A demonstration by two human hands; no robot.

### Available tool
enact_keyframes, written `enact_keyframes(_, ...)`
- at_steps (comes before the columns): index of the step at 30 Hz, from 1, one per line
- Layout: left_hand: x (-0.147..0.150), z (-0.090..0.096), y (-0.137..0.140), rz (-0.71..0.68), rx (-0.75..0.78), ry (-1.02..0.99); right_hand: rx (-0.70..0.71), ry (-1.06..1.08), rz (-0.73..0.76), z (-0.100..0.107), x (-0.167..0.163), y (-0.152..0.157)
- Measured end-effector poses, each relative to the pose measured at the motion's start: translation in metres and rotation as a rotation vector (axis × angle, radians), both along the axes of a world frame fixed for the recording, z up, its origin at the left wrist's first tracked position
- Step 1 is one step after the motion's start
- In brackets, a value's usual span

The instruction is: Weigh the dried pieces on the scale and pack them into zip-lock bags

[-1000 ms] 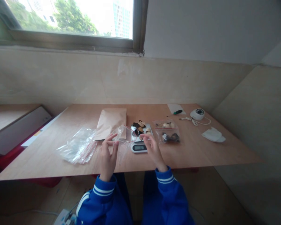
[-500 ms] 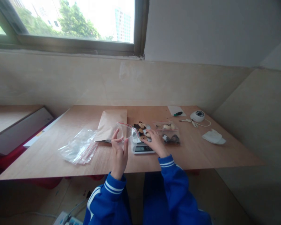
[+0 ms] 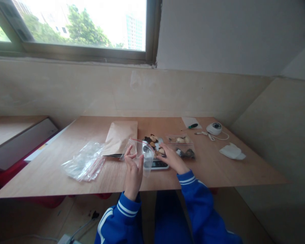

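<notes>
A clear zip bag [image 3: 147, 162] with a red seal line hangs from my left hand [image 3: 134, 171]. That hand is closed on the bag, its thumb and fingers raised around the mouth. Just right of the bag sits a white digital kitchen scale [image 3: 163, 166] bearing brown and cream pieces [image 3: 152, 139] that look like dried mushrooms. My right hand [image 3: 173, 158] reaches over the scale's right side. Its thumb and fingers are spread around a pale piece [image 3: 162, 150] at the edge of the pile; whether they grip it is unclear.
Two filled zip bags [image 3: 184, 153] lie right of the scale. A brown paper bag [image 3: 123, 135] and several empty clear bags [image 3: 85, 161] lie to the left. Farther right are a green-handled screwdriver [image 3: 193, 126], a white dome camera [image 3: 214, 128] with its cable and a crumpled white tissue [image 3: 232, 151].
My left hand has moved slightly right with the clear bag, which now hangs lower in front of the scale. My right hand stays over the pieces, its wrist slightly farther right.
</notes>
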State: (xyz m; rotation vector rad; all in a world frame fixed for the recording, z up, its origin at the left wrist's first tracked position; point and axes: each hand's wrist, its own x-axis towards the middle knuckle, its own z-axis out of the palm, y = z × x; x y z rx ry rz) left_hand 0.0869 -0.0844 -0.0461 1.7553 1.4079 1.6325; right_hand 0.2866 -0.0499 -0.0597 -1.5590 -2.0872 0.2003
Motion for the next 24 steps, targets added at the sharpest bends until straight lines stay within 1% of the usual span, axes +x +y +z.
enact_keyframes(3, -0.001, 0.005, 0.002, 0.007, 0.044, 0.023, 0.049, -0.056, 0.010, 0.003, 0.001, 0.001)
enact_keyframes(5, -0.001, 0.008, 0.003, 0.018, 0.065, 0.042, 0.072, -0.141, 0.013, 0.004, -0.002, 0.001)
enact_keyframes(8, -0.003, 0.011, 0.005, 0.030, 0.080, 0.050, 0.091, -0.288, -0.022, 0.005, -0.007, -0.001)
enact_keyframes(10, -0.005, 0.011, 0.006, 0.038, 0.073, 0.046, 0.109, -0.333, -0.050, 0.003, -0.011, -0.003)
enact_keyframes(14, -0.007, 0.008, 0.006, 0.054, 0.048, 0.045, 0.132, -0.289, -0.071, 0.001, -0.014, -0.005)
enact_keyframes(18, -0.008, 0.006, 0.006, 0.053, 0.036, 0.046, 0.114, -0.229, -0.088, 0.002, -0.014, -0.006)
enact_keyframes(24, -0.010, 0.002, 0.009, 0.064, 0.022, 0.029, 0.127, -0.203, -0.113, 0.001, -0.020, -0.010)
